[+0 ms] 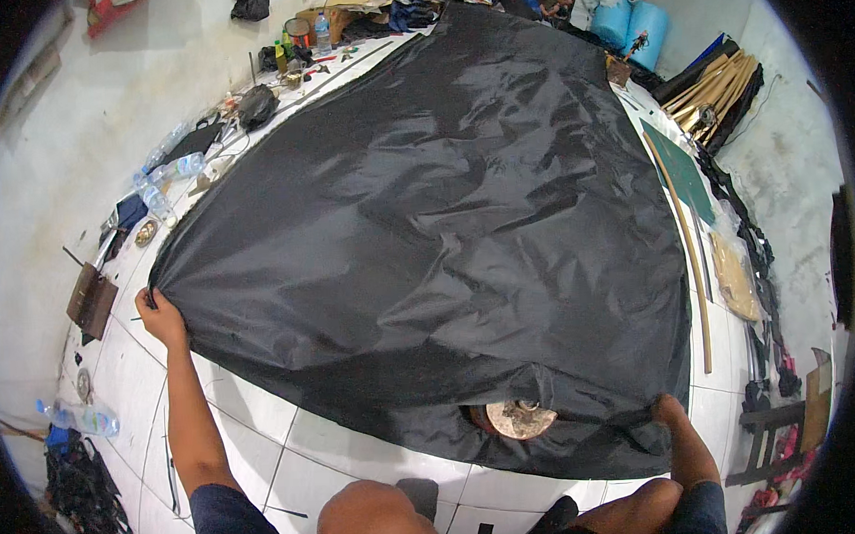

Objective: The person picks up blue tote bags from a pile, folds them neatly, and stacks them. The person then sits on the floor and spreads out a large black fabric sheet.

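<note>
A large sheet of black fabric (426, 220), creased and slightly shiny, spreads over the white tiled floor in front of me. At its left corner my left hand (163, 317) pinches the edge between closed fingers. Over on the right, my right hand (671, 412) grips the near edge of the same fabric; its fingertips are mostly hidden by the cloth. Between the hands, nearer the right one, a round pale object (519, 420) with a knob-like middle sits at the fabric's near part. Cloth partly covers it, and its kind is unclear.
Plastic bottles (179, 166), a black bag (257, 107) and small items line the left wall. Along the right lie a long wooden stick (689, 248), a green mat (678, 169) and a bundle of wooden poles (723, 87). Blue rolls (643, 33) and a person (555, 4) are at the back.
</note>
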